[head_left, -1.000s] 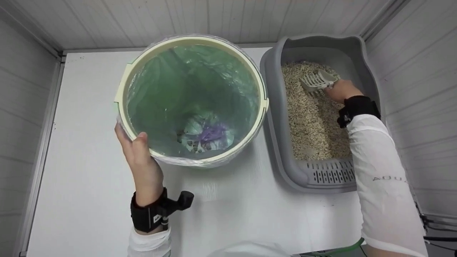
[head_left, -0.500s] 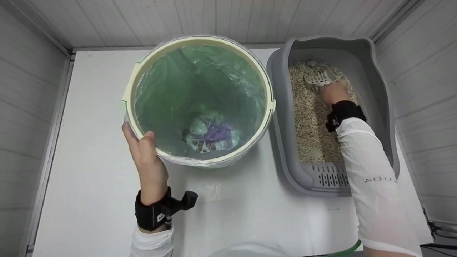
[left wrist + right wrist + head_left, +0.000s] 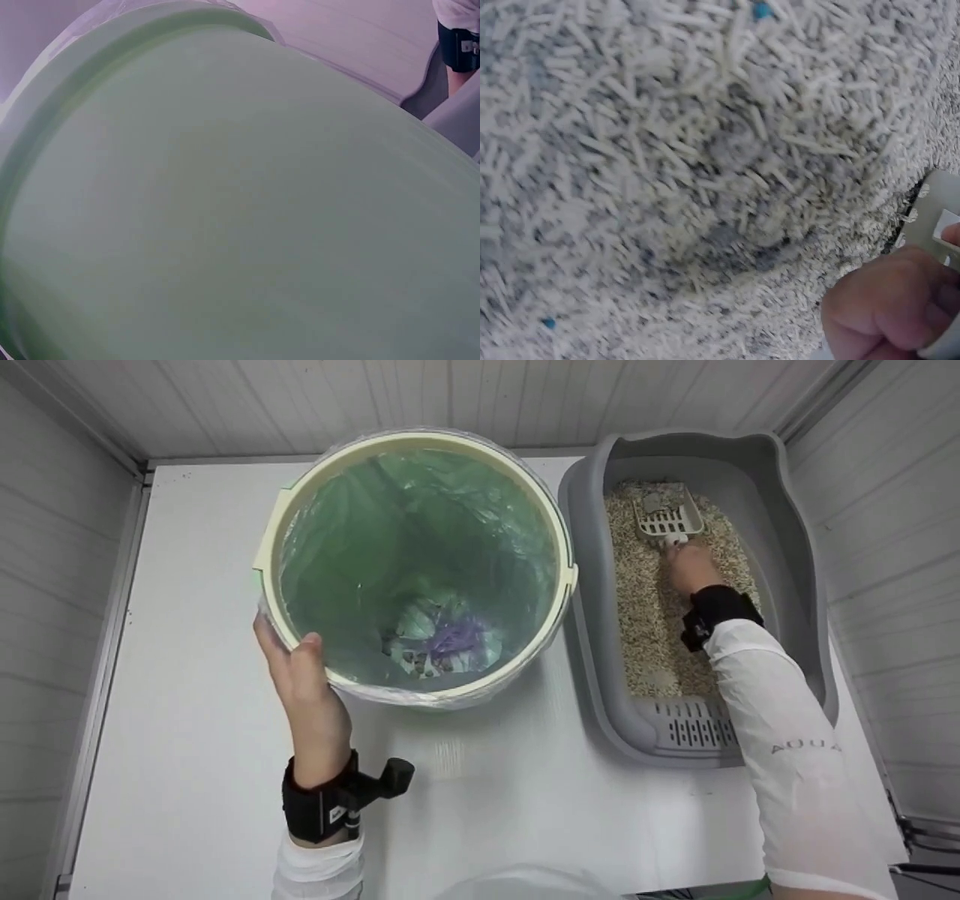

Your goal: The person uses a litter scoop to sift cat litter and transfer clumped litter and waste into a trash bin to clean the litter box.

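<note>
Now, as it stands:
Left hand [image 3: 304, 682]: grips the bin [image 3: 415, 566] rim at its near-left edge, thumb hooked inside.
Right hand [image 3: 688, 566]: fingers curled round the scoop [image 3: 666, 516] handle.
Scoop: at the far end of the tray [image 3: 795, 585], a grey clump on it.
Risk: a tilted scoop likely drops the clump or scatters litter [image 3: 656, 615] over the bench [image 3: 187, 660] between tray and bin.

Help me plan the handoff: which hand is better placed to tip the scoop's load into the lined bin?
Right. The right hand grips the litter scoop, a grey clump on it, inside the litter box. The left hand holds the bin rim.
</note>
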